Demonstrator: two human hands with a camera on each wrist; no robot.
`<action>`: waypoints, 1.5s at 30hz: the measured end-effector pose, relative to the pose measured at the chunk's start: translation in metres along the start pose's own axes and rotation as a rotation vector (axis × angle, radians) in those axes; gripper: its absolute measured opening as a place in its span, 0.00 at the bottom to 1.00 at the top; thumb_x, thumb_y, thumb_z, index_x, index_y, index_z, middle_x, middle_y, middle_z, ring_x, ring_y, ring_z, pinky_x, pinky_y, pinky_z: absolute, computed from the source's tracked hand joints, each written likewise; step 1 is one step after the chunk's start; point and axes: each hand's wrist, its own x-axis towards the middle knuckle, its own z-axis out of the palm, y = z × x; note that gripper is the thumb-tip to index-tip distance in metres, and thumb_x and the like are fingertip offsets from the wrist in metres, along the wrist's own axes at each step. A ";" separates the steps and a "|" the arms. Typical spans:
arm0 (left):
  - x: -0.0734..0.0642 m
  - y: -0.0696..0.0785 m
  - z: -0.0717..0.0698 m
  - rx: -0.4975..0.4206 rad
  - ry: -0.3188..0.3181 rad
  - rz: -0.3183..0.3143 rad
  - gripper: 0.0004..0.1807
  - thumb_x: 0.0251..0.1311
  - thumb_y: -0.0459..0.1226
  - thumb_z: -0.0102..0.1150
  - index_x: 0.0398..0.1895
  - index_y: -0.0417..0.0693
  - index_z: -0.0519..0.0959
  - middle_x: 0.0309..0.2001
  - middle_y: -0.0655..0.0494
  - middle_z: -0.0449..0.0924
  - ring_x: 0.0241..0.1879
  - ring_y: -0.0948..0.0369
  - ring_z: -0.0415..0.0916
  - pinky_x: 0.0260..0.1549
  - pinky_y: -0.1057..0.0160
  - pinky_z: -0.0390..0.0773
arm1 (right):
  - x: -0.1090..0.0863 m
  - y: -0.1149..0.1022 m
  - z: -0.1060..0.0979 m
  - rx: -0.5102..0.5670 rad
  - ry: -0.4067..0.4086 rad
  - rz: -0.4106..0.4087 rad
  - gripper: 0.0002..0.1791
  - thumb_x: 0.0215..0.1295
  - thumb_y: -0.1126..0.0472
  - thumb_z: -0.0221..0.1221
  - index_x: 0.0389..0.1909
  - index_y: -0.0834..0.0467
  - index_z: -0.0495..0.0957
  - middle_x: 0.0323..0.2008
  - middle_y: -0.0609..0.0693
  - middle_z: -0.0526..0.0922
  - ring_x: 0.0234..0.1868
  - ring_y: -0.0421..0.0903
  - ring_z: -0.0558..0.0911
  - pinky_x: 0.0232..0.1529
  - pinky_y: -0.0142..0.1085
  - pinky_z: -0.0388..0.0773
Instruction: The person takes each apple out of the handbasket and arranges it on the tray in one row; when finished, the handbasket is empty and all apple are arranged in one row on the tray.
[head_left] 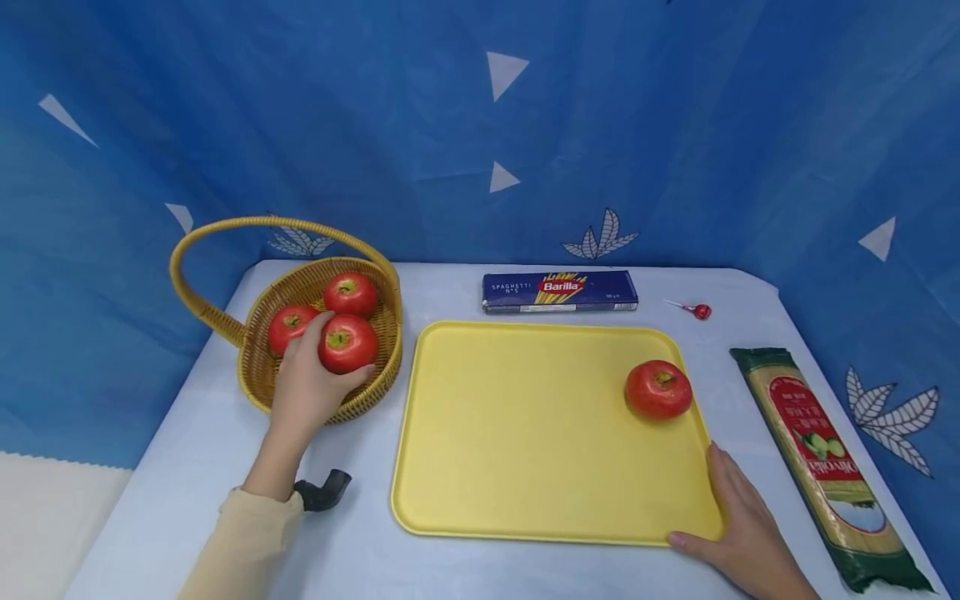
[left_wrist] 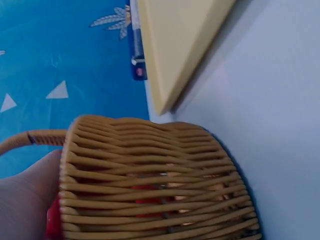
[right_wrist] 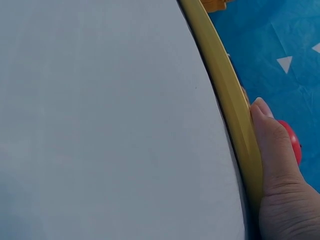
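Note:
In the head view, my left hand (head_left: 307, 379) reaches into a woven basket (head_left: 375, 396) with a tall handle. Its fingers and thumb grip a red apple (head_left: 348, 343) from both sides. Two more apples lie beside it, one at the back (head_left: 351, 294) and one at the left (head_left: 289, 327). The left wrist view shows the basket's slatted side (left_wrist: 150, 175), which hides most of the fruit. My right hand (head_left: 746, 525) holds the near right corner of a yellow tray (head_left: 540, 433), thumb on the front edge. Another apple (head_left: 658, 390) sits at that tray's right side.
Behind the tray lies a blue spaghetti box (head_left: 560, 292), with a red lollipop (head_left: 699, 311) to its right. A long pasta packet (head_left: 825, 467) lies along the table's right edge. Something black and curved (head_left: 326, 492) shows by my left wrist. A blue curtain (head_left: 420, 125) hangs behind.

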 end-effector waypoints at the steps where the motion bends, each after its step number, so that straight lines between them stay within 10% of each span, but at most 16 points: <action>1: -0.003 0.003 -0.001 -0.014 0.027 0.000 0.55 0.47 0.49 0.76 0.77 0.55 0.54 0.67 0.35 0.63 0.65 0.36 0.63 0.51 0.28 0.74 | 0.000 0.000 0.000 -0.003 -0.006 0.003 0.79 0.45 0.30 0.70 0.76 0.56 0.19 0.77 0.68 0.29 0.75 0.74 0.36 0.62 0.76 0.45; 9: -0.040 0.039 -0.011 -0.067 0.137 0.072 0.54 0.44 0.48 0.78 0.75 0.62 0.58 0.62 0.40 0.66 0.63 0.43 0.66 0.47 0.34 0.79 | -0.002 0.002 0.000 0.000 -0.039 0.037 0.80 0.44 0.29 0.69 0.76 0.56 0.19 0.77 0.69 0.30 0.74 0.75 0.38 0.62 0.77 0.45; 19: -0.071 0.091 0.025 -0.112 -0.066 0.239 0.52 0.39 0.52 0.80 0.71 0.64 0.64 0.52 0.51 0.72 0.51 0.53 0.76 0.44 0.47 0.84 | -0.003 0.002 0.001 0.012 -0.027 0.031 0.80 0.43 0.29 0.69 0.76 0.55 0.19 0.77 0.69 0.30 0.74 0.75 0.37 0.62 0.77 0.44; 32: -0.052 0.145 0.102 -0.163 -0.400 0.339 0.49 0.41 0.53 0.77 0.70 0.66 0.65 0.50 0.54 0.72 0.44 0.58 0.78 0.40 0.58 0.83 | -0.003 -0.001 0.001 0.021 0.025 -0.032 0.79 0.43 0.29 0.70 0.77 0.56 0.22 0.78 0.67 0.30 0.76 0.73 0.37 0.64 0.76 0.44; 45: -0.028 0.174 0.167 -0.089 -0.490 0.411 0.49 0.42 0.53 0.77 0.71 0.61 0.65 0.49 0.53 0.72 0.41 0.61 0.75 0.36 0.66 0.79 | -0.004 -0.002 0.001 0.012 0.020 -0.010 0.80 0.43 0.29 0.70 0.77 0.57 0.22 0.78 0.68 0.31 0.75 0.73 0.38 0.63 0.76 0.46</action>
